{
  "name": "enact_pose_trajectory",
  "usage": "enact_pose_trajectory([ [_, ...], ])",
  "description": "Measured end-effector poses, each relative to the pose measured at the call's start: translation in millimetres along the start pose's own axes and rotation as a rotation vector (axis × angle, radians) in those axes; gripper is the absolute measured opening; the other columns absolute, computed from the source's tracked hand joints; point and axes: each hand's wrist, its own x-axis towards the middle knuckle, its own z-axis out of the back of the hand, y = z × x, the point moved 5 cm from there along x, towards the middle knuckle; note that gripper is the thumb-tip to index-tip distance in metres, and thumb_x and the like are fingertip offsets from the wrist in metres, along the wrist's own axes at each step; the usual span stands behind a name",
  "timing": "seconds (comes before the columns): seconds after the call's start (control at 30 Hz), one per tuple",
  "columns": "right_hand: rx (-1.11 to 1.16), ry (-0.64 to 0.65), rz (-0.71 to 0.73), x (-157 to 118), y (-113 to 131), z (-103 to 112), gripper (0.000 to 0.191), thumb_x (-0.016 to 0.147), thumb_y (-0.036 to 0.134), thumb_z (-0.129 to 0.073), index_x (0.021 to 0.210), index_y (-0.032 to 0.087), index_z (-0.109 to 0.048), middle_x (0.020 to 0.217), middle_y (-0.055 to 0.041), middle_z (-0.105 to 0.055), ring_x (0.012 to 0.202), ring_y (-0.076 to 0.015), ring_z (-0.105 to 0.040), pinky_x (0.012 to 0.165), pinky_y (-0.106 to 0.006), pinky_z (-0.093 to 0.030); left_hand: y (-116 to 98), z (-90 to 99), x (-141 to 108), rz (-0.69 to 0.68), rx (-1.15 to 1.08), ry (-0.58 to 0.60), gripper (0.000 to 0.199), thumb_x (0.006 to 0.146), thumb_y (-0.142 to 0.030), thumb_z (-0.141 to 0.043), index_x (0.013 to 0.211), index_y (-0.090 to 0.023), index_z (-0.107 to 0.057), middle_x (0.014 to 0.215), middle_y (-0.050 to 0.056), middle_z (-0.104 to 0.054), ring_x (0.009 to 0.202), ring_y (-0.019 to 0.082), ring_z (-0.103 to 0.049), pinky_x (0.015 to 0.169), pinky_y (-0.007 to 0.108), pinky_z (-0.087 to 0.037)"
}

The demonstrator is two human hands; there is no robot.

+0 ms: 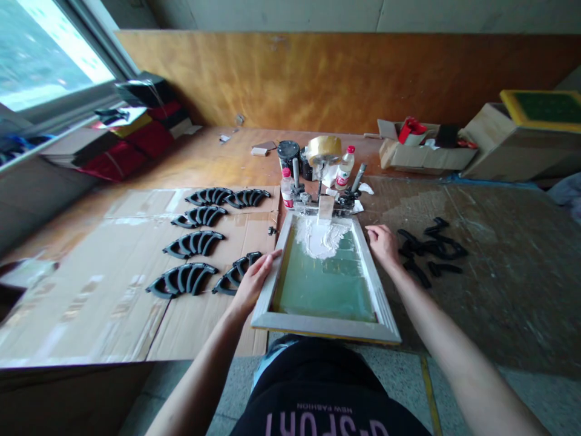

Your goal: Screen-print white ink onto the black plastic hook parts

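A screen printing frame point(390, 324) with a pale border and green mesh lies in front of me, its far end at a metal hinge clamp point(308, 204). White ink point(313, 239) is smeared over the far part of the mesh, where a light-coloured scraper point(325, 209) stands in it. My left hand point(256, 278) grips the frame's left side, fingers partly hidden. Just off the far right side is my right hand point(384, 243), its fingers curled together; whether anything small is in them is hidden. Loose black curved strips point(431, 248) lie right of that hand.
Fanned rows of black curved pieces point(195, 243) rest on cardboard point(122, 242) at left. Behind the clamp stand bottles point(345, 166), black jars point(288, 154) and a tape roll point(324, 149). Boxes point(426, 156) sit back right; red and black stacks point(145, 136) back left.
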Motion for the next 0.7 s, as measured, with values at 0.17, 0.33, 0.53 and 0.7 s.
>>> enact_pose_trajectory([
  [0.17, -0.068, 0.024, 0.255, 56, 68, -18, 0.054, 0.080, 0.021, -0.067, 0.131, 0.015, -0.051, 0.134, -0.0150, -0.048, 0.121, -0.0295, -0.046, 0.102, -0.044, -0.041, 84, -2.7, 11, 0.095, 0.105, -0.004, 0.077, 0.084, -0.057, -0.055, 0.149, -0.019, -0.035, 0.120, 0.010, -0.067, 0.104, 0.026, -0.065, 0.087, 0.036, -0.052],
  [0.33, -0.225, 0.366, 0.301, 50, 110, -63, 0.012, 0.084, 0.013, -0.057, 0.095, 0.014, -0.063, 0.095, -0.0115, -0.064, 0.094, -0.0247, -0.054, 0.083, -0.034, -0.044, 103, -3.3, 19, 0.063, 0.246, -0.047, 0.064, 0.087, -0.054, -0.049, 0.142, -0.021, -0.046, 0.128, 0.008, -0.063, 0.116, 0.025, -0.060, 0.098, 0.035, -0.047],
  [0.53, -0.106, 0.539, 0.714, -11, 115, -41, 0.017, 0.081, 0.005, -0.050, 0.084, 0.016, -0.062, 0.085, -0.0075, -0.063, 0.087, -0.0213, -0.053, 0.076, -0.030, -0.040, 98, -7.0, 14, 0.098, 0.186, -0.051, 0.065, 0.087, -0.056, -0.048, 0.141, -0.019, -0.047, 0.129, 0.010, -0.063, 0.112, 0.026, -0.062, 0.092, 0.034, -0.049],
  [0.7, -0.017, 0.523, 0.675, -5, 116, -33, 0.018, 0.081, 0.006, -0.051, 0.079, 0.019, -0.063, 0.080, -0.0041, -0.062, 0.083, -0.0199, -0.053, 0.073, -0.029, -0.040, 92, -6.4, 12, 0.115, 0.112, -0.068, 0.065, 0.084, -0.055, -0.055, 0.137, -0.019, -0.051, 0.113, 0.009, -0.070, 0.096, 0.024, -0.067, 0.078, 0.030, -0.052],
])
